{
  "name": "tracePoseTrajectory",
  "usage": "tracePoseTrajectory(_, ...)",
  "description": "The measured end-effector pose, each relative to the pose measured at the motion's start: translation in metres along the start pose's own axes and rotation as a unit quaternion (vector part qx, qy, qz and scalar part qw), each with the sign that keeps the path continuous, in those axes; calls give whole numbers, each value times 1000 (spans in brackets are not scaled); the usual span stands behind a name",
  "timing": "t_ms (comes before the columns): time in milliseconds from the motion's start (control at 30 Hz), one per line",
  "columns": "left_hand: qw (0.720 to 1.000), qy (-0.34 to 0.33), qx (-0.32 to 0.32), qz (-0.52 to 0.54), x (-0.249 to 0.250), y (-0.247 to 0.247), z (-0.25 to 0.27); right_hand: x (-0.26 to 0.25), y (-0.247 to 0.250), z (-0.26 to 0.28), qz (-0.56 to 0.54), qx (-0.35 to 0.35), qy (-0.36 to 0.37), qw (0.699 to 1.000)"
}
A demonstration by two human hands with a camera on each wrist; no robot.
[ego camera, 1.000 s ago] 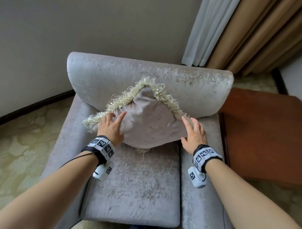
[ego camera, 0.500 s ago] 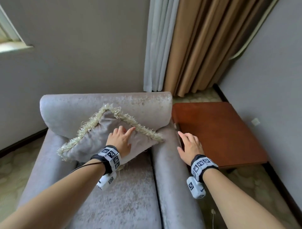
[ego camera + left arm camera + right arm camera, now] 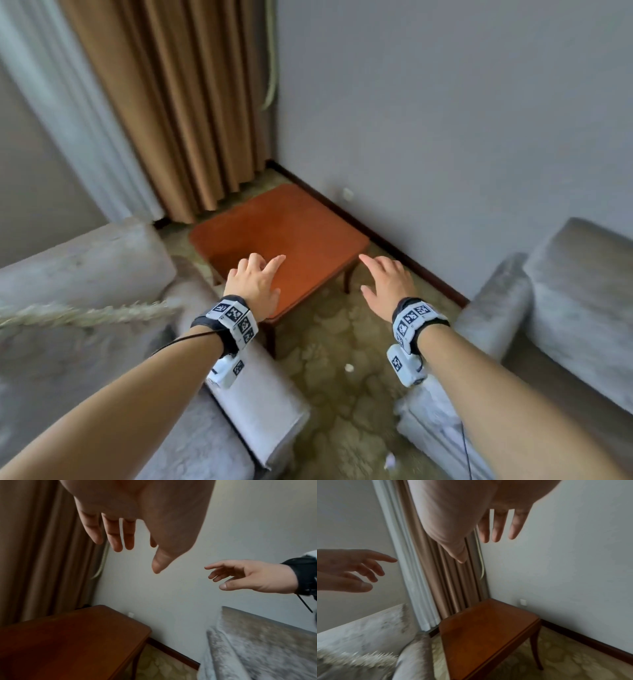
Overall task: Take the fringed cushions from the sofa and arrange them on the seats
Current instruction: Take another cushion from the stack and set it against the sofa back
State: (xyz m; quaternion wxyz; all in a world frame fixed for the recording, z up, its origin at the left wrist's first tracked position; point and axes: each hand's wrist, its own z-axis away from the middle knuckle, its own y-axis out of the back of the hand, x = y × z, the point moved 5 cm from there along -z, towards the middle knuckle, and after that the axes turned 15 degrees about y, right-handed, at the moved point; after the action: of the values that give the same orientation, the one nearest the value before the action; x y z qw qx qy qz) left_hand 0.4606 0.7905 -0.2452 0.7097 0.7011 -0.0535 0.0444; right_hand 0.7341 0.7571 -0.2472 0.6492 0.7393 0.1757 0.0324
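A grey cushion with a pale fringe (image 3: 85, 313) leans on the seat of the grey armchair (image 3: 85, 263) at the far left; its fringe (image 3: 359, 658) shows blurred in the right wrist view. My left hand (image 3: 255, 282) hovers in the air over the armchair's right arm and the wooden table's near edge, fingers relaxed and empty. To its right my right hand (image 3: 385, 284) hangs over the carpet with fingers spread, also empty. Both wrist views show a bare palm and straight fingers (image 3: 116, 539) (image 3: 498, 530). A second grey seat (image 3: 565, 301) stands at the right.
A low reddish wooden side table (image 3: 294, 236) fills the corner between the two seats. Brown and white curtains (image 3: 178, 113) hang behind it, and a grey wall (image 3: 445, 120) runs to the right. Patterned carpet (image 3: 346, 394) lies between the seats.
My left hand has let go of the fringed cushion and swung right, off the armchair. My right hand and the head view have turned right too, bringing the second seat into view.
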Motion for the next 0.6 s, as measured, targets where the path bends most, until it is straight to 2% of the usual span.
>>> tracePoseTrajectory(167, 991, -131, 3, -4, 155, -7, -6, 94, 41, 87, 14, 29, -112, 993)
tracePoseTrajectory(300, 975, -222, -15, 2, 269, -23, 0, 168, 65, 169, 17, 37, -217, 975)
tracePoseTrajectory(500, 938, -343, -53, -9, 420, -50, 5, 262, 94, 283, 33, 44, -370, 928)
tracePoseTrajectory(600, 904, -422, -70, 7, 508, -59, 20, 298, 113, 337, 49, 69, -451, 889)
